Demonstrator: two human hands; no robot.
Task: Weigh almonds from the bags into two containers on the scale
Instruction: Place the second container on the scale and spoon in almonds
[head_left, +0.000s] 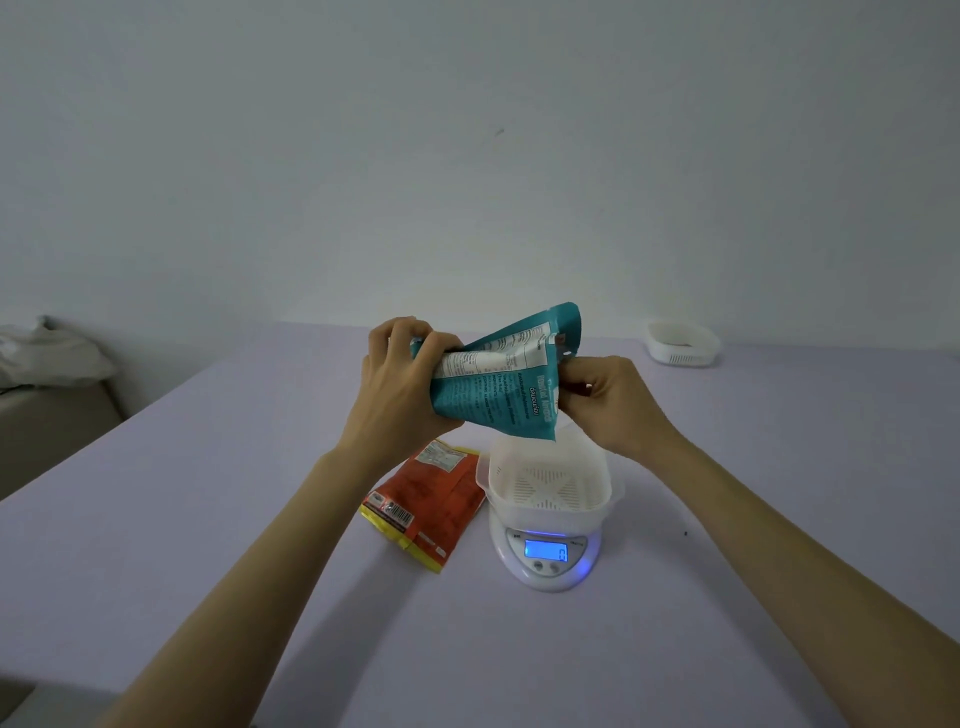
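A teal bag (498, 384) is held in the air by both hands, above the far rim of a white container (545, 515). The bag is turned on its side, so its printed text runs sideways. Its crumpled end is gripped by the left hand (400, 384), with the fingers curled around it. The other end, where a small hanging hole is seen, is pinched by the fingers and thumb of the right hand (608, 400). It cannot be told whether the bag is open.

The white container is placed on a round white scale (545, 577), and a slotted bottom is seen inside it. The scale is set near the middle of the counter (260, 519), and its display (545, 550) is lit in blue; the digits are too blurred to be read.

An orange bag (431, 499) with yellow edges is laid flat on the counter, just beside the scale at its left side. A second white container (680, 356) is placed near the far right corner of the counter, well apart from the scale. Something small and dark is seen in it, but it is too small to be told.

A white cloth (47, 353) is seen past the left edge of the counter.
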